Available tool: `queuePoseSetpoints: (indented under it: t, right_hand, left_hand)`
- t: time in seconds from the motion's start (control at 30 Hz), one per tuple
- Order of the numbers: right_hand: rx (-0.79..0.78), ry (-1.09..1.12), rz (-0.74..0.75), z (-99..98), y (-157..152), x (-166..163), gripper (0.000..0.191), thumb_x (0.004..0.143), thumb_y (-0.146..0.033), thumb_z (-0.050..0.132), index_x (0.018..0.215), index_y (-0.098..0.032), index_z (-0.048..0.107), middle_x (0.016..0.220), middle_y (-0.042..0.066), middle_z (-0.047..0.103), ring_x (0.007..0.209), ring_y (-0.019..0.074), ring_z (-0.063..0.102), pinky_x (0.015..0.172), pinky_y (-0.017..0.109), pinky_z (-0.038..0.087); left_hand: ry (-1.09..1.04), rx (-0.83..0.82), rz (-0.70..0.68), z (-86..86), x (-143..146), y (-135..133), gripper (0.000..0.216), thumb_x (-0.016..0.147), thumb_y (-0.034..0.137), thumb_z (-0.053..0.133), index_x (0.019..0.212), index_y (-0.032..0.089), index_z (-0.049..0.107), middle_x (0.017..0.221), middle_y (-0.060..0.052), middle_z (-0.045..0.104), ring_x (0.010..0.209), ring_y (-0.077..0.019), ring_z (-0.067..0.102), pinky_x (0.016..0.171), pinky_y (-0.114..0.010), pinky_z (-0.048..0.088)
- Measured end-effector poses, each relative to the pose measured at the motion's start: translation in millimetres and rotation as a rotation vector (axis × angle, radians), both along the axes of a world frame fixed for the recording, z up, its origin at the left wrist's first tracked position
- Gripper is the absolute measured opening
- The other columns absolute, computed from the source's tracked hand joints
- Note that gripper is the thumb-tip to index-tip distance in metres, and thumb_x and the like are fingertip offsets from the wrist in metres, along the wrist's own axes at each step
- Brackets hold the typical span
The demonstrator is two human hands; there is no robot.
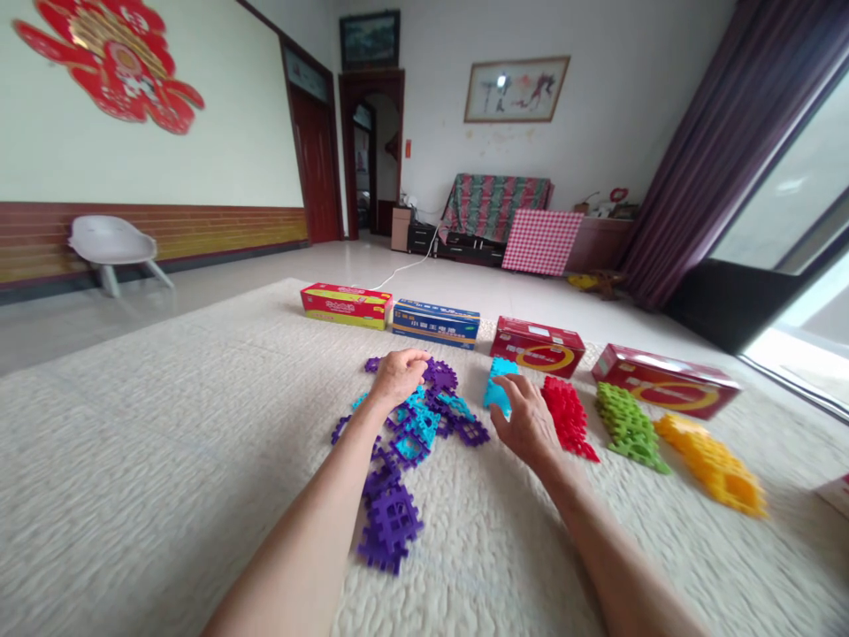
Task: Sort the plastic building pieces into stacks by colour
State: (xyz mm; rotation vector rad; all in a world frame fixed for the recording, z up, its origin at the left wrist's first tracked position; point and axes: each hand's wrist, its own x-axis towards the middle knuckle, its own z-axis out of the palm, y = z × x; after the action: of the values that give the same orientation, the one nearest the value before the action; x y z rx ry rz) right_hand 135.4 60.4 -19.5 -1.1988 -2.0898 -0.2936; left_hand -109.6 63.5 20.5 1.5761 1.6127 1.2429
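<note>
My left hand (pixel 396 377) reaches over a loose heap of plastic interlocking tiles, its fingers stretched to the right and no tile visible in them. In the heap, purple tiles (pixel 391 522) and light-blue tiles (pixel 419 416) lie mixed and overlapping on the mat. My right hand (pixel 527 422) hovers with thumb and fingers apart beside a short row of light-blue tiles (pixel 502 367), partly covering it. Right of that hand lie a row of red tiles (pixel 567 416), a row of green tiles (pixel 629 425) and a row of yellow tiles (pixel 713 460).
Behind the tiles stand a red-and-yellow box (pixel 346 305), a blue box (pixel 436 324) and two dark-red boxes, one nearer the middle (pixel 536 345) and one at right (pixel 663 379). All rest on a cream quilted mat (pixel 199 460). A white chair (pixel 112 243) stands far left.
</note>
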Motion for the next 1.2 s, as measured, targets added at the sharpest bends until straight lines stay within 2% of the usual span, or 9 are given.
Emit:
queuePoseSetpoints:
  t: [0.13, 0.23, 0.47, 0.63, 0.8, 0.87, 1.03, 1.1, 1.2]
  right_hand:
    - [-0.047, 0.009, 0.203, 0.0, -20, -23, 0.033, 0.087, -0.018, 0.045, 0.119, -0.022, 0.053, 0.113, 0.009, 0.058, 0.104, 0.0237, 0.056, 0.09, 0.041, 0.05]
    - [-0.104, -0.029, 0.346, -1.2, -31, -35, 0.034, 0.088, -0.02, 0.046, 0.122, -0.022, 0.052, 0.121, 0.01, 0.057, 0.11, 0.0239, 0.054, 0.095, 0.043, 0.048]
    - [-0.133, -0.008, 0.349, -7.0, -30, -38, 0.038, 0.086, -0.022, 0.051, 0.124, -0.022, 0.051, 0.124, 0.011, 0.055, 0.111, 0.0247, 0.055, 0.095, 0.046, 0.048]
    - [-0.173, 0.001, 0.335, -8.4, -30, -39, 0.038, 0.085, -0.024, 0.052, 0.123, -0.021, 0.052, 0.121, 0.011, 0.057, 0.107, 0.0232, 0.058, 0.093, 0.042, 0.049]
    - [-0.232, 0.077, 0.405, -3.5, -33, -41, 0.035, 0.089, -0.029, 0.051, 0.123, -0.021, 0.052, 0.117, 0.01, 0.06, 0.104, 0.0217, 0.06, 0.091, 0.038, 0.05]
    - [-0.226, 0.148, 0.412, -1.9, -32, -41, 0.03, 0.091, -0.029, 0.049, 0.119, -0.022, 0.053, 0.113, 0.009, 0.062, 0.102, 0.0211, 0.062, 0.089, 0.037, 0.051]
    - [-0.1, 0.275, 0.319, -2.8, -29, -40, 0.027, 0.09, -0.024, 0.048, 0.116, -0.022, 0.053, 0.11, 0.009, 0.063, 0.103, 0.0221, 0.061, 0.088, 0.039, 0.051]
    - [-0.058, 0.271, 0.301, -4.1, -27, -41, 0.031, 0.089, -0.022, 0.048, 0.12, -0.021, 0.05, 0.115, 0.01, 0.061, 0.108, 0.0226, 0.059, 0.091, 0.04, 0.05]
    - [-0.029, 0.223, 0.294, -5.0, -27, -43, 0.039, 0.089, -0.024, 0.05, 0.128, -0.022, 0.044, 0.124, 0.012, 0.055, 0.116, 0.0243, 0.054, 0.096, 0.043, 0.048]
  left_hand:
    - [0.254, 0.106, 0.115, -4.3, -7, -4, 0.027, 0.082, 0.015, 0.051, 0.097, 0.02, 0.073, 0.096, -0.004, 0.074, 0.089, -0.0177, 0.067, 0.087, -0.029, 0.05]
    - [0.475, 0.13, 0.11, -14.7, -7, -12, 0.029, 0.08, 0.01, 0.051, 0.097, 0.018, 0.072, 0.104, -0.008, 0.072, 0.103, -0.0207, 0.063, 0.098, -0.033, 0.045]
    - [0.568, 0.164, 0.124, -48.1, -1, -29, 0.027, 0.078, 0.014, 0.058, 0.101, 0.019, 0.07, 0.122, -0.01, 0.061, 0.119, -0.0231, 0.054, 0.106, -0.035, 0.04]
    - [0.561, 0.119, 0.138, -54.0, -3, -29, 0.022, 0.08, 0.015, 0.055, 0.093, 0.02, 0.071, 0.127, -0.009, 0.058, 0.123, -0.0237, 0.052, 0.108, -0.036, 0.039]
    - [0.434, 0.241, 0.135, -37.6, 0, -24, 0.022, 0.084, 0.018, 0.051, 0.096, 0.018, 0.07, 0.121, -0.01, 0.063, 0.119, -0.0207, 0.055, 0.106, -0.033, 0.039]
    - [0.319, 0.277, 0.109, -29.8, 4, -23, 0.023, 0.086, 0.02, 0.05, 0.097, 0.017, 0.069, 0.112, -0.009, 0.067, 0.11, -0.0195, 0.06, 0.101, -0.031, 0.043]
    - [-0.074, 0.057, -0.006, -21.5, 19, -25, 0.03, 0.088, 0.036, 0.048, 0.095, 0.015, 0.069, 0.079, -0.004, 0.071, 0.075, -0.017, 0.067, 0.068, -0.027, 0.054]
    - [-0.201, -0.021, -0.045, -20.7, 25, -28, 0.031, 0.086, 0.037, 0.05, 0.096, 0.014, 0.068, 0.079, -0.003, 0.07, 0.071, -0.0157, 0.065, 0.059, -0.023, 0.052]
    - [-0.286, -0.056, -0.082, -18.5, 33, -33, 0.027, 0.085, 0.034, 0.052, 0.094, 0.014, 0.068, 0.08, -0.003, 0.069, 0.069, -0.0142, 0.063, 0.056, -0.021, 0.051]
